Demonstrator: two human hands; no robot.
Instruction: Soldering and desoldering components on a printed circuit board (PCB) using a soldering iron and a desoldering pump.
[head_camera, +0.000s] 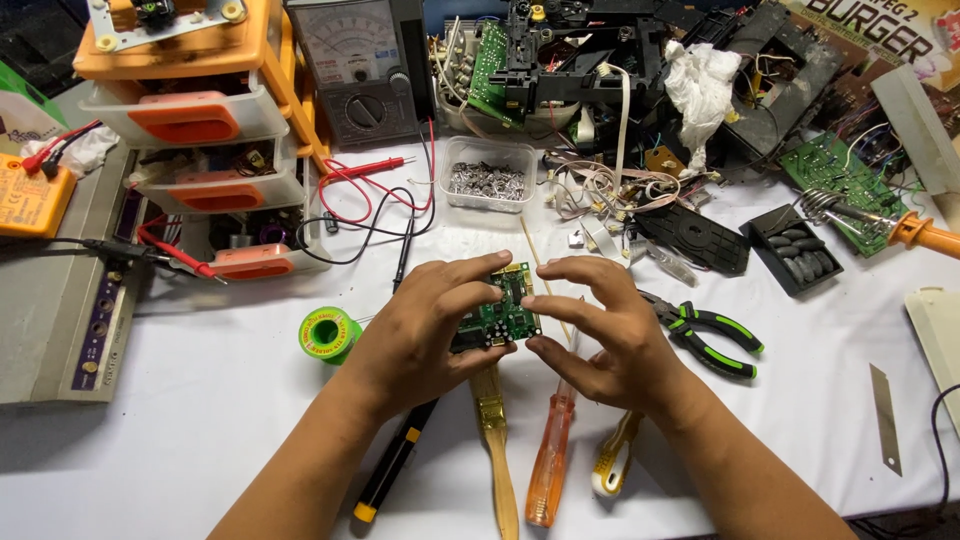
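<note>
Both hands meeting over mid-table: left hand (425, 325) clamped on a small green circuit board (503, 312), thumb under, fingers over; right hand (598, 335) pinching its right edge with curled fingertips. Board held just above white table (200, 400), over a wooden-handled brush (494, 440) and an orange screwdriver (552, 455). Risky if grip slips: likely drop onto tool handles, or bent components from squeezing. Tight on the right, with green-handled pliers (712, 338) just beside the wrist; solder spool (327, 334) near the left. Open cloth only toward the near-left edge.
</note>
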